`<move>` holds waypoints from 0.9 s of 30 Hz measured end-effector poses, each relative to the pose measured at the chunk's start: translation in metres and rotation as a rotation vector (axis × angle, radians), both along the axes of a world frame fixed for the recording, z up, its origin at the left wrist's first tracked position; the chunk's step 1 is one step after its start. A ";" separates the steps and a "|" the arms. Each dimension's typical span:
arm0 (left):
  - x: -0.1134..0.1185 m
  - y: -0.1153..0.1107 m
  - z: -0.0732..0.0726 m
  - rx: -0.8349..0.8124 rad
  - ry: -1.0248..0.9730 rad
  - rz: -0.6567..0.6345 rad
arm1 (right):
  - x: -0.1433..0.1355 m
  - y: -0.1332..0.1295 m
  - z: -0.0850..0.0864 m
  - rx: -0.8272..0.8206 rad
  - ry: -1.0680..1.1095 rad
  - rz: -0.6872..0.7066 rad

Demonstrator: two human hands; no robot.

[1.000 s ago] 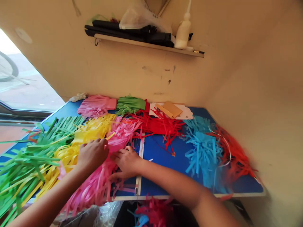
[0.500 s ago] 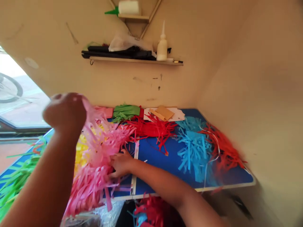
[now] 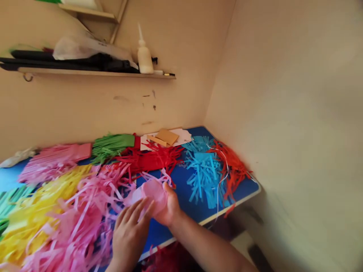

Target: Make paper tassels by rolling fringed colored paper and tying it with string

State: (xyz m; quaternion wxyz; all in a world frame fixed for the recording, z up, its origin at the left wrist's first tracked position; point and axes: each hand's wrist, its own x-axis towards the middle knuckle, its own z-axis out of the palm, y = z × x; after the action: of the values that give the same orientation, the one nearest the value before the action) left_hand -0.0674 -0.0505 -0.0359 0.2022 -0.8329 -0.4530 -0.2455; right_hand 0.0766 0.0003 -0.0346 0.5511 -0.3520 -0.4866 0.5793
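Note:
A strip of pink fringed tissue paper is bunched between my two hands above the blue table. My right hand grips it from the right, palm up with the thumb along its edge. My left hand lies against its near left side, back of the hand up and fingers stretched out. Part of the paper is hidden under those fingers. Left of my hands spreads a loose heap of pink fringes. Yellow fringed paper lies beside that heap.
Red fringes, green fringes and flat brown card pieces lie along the back. Blue fringes, orange fringes and a white cord are at right. A wall shelf holds a glue bottle.
The view has turned right. My left hand has come down from its raised position at the left to the pink paper. My right hand, earlier at the pink heap, now grips a pink piece.

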 end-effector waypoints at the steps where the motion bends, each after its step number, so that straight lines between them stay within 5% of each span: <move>1: 0.005 0.001 -0.008 -0.025 0.015 -0.013 | 0.017 0.008 0.001 0.047 -0.052 -0.112; 5: 0.020 0.004 -0.027 -0.106 0.060 -0.060 | 0.110 0.022 0.013 0.087 -0.212 -0.363; 8: 0.031 0.003 -0.031 -0.169 0.017 -0.072 | 0.154 0.004 0.024 0.139 -0.346 -0.615; 10: 0.039 0.004 -0.029 -0.206 -0.024 -0.074 | 0.152 -0.018 0.022 0.298 -0.543 -0.652; 13: 0.047 0.006 -0.026 -0.259 -0.064 -0.102 | 0.115 -0.044 -0.004 0.673 -1.068 -0.175; 15: 0.049 0.008 -0.023 -0.286 -0.077 -0.089 | 0.092 -0.047 -0.027 0.738 -1.229 -0.044; 20: 0.021 0.011 -0.013 -0.280 -0.009 0.066 | 0.086 -0.031 -0.045 0.843 -1.244 -0.137; 27: -0.082 0.010 0.001 -0.191 -0.065 0.300 | 0.092 -0.038 -0.043 0.987 -1.243 -0.200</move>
State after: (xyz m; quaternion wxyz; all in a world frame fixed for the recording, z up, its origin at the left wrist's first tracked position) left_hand -0.1489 -0.0402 -0.0346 0.1417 -0.7628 -0.5999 -0.1954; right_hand 0.1683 -0.0382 -0.0771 0.3203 -0.3677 -0.8711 -0.0573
